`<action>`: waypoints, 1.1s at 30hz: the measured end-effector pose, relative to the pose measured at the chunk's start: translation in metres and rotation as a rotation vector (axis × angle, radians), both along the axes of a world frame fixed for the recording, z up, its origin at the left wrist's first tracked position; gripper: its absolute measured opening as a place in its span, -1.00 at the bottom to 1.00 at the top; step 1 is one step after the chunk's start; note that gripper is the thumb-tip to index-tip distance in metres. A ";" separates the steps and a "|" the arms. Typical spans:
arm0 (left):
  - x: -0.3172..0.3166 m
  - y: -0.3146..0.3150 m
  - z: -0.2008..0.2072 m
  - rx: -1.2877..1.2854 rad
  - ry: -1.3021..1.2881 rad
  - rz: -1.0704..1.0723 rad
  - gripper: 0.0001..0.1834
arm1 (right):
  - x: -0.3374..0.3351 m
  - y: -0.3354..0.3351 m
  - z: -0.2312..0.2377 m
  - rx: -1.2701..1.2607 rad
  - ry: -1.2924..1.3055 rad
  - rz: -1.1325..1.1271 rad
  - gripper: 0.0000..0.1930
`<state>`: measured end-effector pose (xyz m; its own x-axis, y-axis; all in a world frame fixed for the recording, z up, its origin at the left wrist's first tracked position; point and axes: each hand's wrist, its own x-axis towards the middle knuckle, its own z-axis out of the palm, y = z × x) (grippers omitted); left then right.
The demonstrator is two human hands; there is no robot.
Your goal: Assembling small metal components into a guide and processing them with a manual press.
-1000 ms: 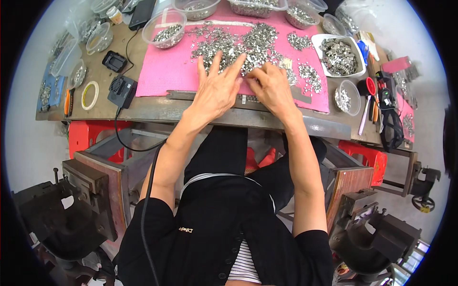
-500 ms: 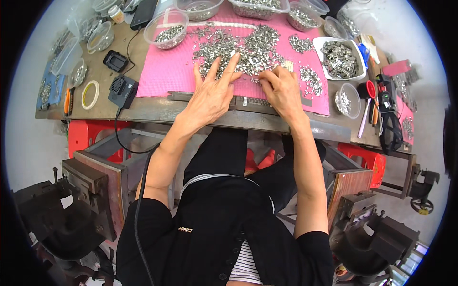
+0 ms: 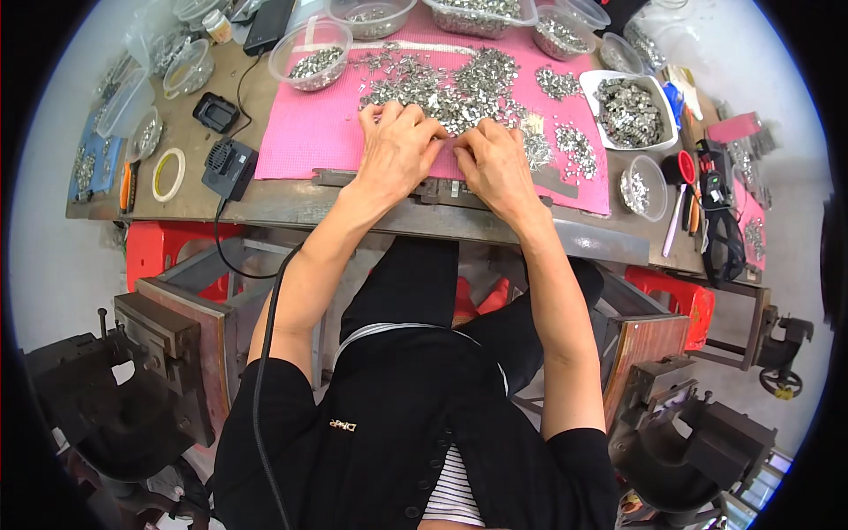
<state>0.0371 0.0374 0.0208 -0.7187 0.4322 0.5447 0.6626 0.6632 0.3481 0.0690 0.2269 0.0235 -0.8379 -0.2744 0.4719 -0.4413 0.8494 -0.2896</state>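
My left hand (image 3: 397, 152) is closed, its fingers curled and thumb and forefinger pinched at the near edge of a heap of small shiny metal parts (image 3: 484, 81). Facing it a short gap away, my right hand (image 3: 496, 162) is closed too, with thumb and fingertips together. Whatever either pinch holds is too small or hidden to make out. Both hands hover over a pink ribbed mat (image 3: 300, 132), just beyond a dark slotted metal bar (image 3: 452, 191) along the bench's front edge. Smaller clusters of parts (image 3: 576, 150) lie right of my right hand.
A white square tub (image 3: 673, 132) of metal pieces stands at the right. Clear round tubs (image 3: 276, 66) line the back. At left are a black charger (image 3: 230, 170) with a cable and a tape roll (image 3: 155, 177). A red-headed tool (image 3: 678, 166) lies far right.
My left hand has gone from spread fingers on the heap to a curled pinch nearer the bench edge. My right hand has shifted left, closer to it.
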 end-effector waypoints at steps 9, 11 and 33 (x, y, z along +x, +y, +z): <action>-0.011 0.003 -0.005 -0.068 -0.008 -0.068 -0.89 | 0.001 0.005 0.002 -0.034 -0.004 0.057 -0.89; -0.011 0.002 -0.004 -0.055 -0.065 -0.080 -0.92 | 0.001 0.005 0.003 0.069 0.031 0.069 -0.89; 0.006 0.004 0.007 -0.005 0.006 -0.155 -0.90 | 0.015 0.029 0.019 -0.397 -0.232 0.004 -0.92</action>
